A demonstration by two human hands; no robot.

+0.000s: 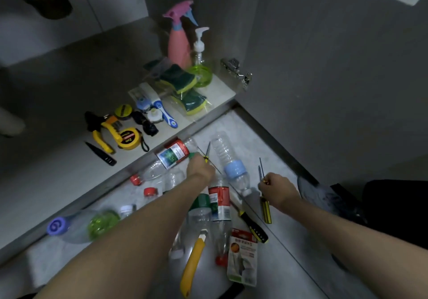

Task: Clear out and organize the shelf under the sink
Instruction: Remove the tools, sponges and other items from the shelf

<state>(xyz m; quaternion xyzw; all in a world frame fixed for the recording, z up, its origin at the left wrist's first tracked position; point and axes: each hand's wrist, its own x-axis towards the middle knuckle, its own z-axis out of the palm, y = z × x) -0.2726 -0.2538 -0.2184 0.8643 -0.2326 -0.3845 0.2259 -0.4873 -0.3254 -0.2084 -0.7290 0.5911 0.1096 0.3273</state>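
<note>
Two hands [201, 167] [279, 191] grip thin yellow-handled screwdrivers [261, 171], shafts up.

The shelf [69, 94] is a pale board. At its far right stand a pink sprayer [177, 41] and a green pump bottle [201, 71], upright; sponges [183, 83] lie beside them. Near its front edge lie a tape measure [128, 139], pliers [104, 132] and a brush [165, 112].

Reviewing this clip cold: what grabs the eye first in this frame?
Two bare forearms reach in, the left hand and right hand each pinching thin screwdrivers above a litter of empty plastic bottles on the pale floor. Behind, on the shelf, a pink spray bottle stands at the back and a yellow tape measure lies near the front.
</note>
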